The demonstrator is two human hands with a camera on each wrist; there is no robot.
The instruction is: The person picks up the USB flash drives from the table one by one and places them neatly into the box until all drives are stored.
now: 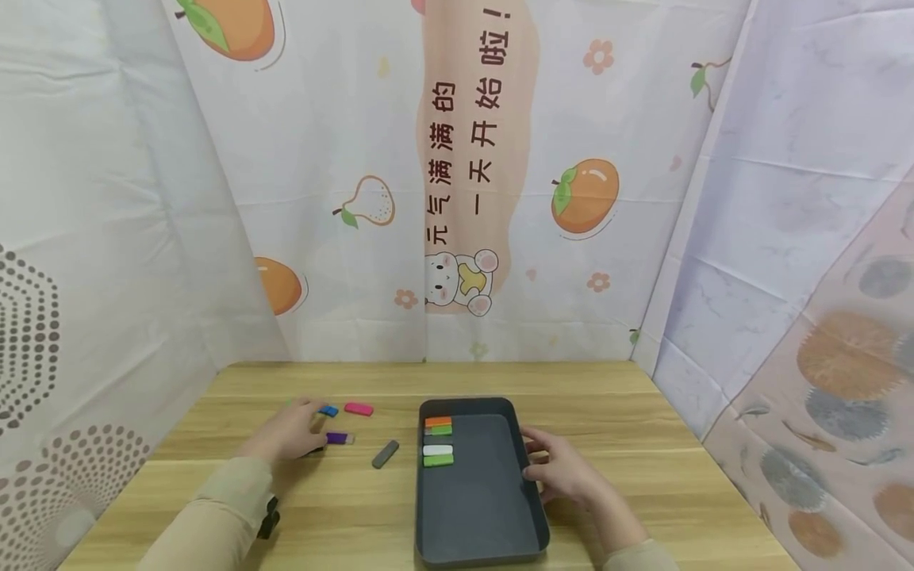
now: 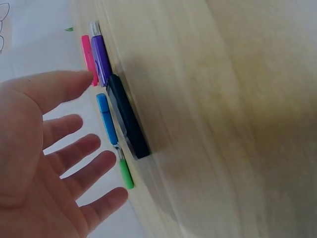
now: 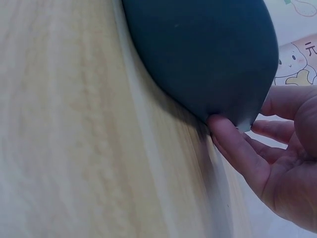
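My left hand (image 1: 289,430) hovers over a group of USB sticks, fingers spread and holding nothing in the left wrist view. Nearest to it are a blue USB stick (image 2: 106,118), a dark USB stick (image 2: 130,124), a purple one (image 1: 338,438) with a metal plug and a green one (image 2: 126,173). A pink USB stick (image 1: 359,408) lies just behind. At the right side of a dark grey tray (image 1: 493,507), my right hand (image 1: 564,468) holds the wall, thumb on its outside and fingers by the rim.
Along the tray's left wall several USB sticks lie in a column, among them orange (image 1: 438,422) and white (image 1: 438,450) ones. A grey USB stick (image 1: 385,454) lies on the wooden table (image 1: 357,515) left of the tray. Printed curtains (image 1: 321,277) enclose the table.
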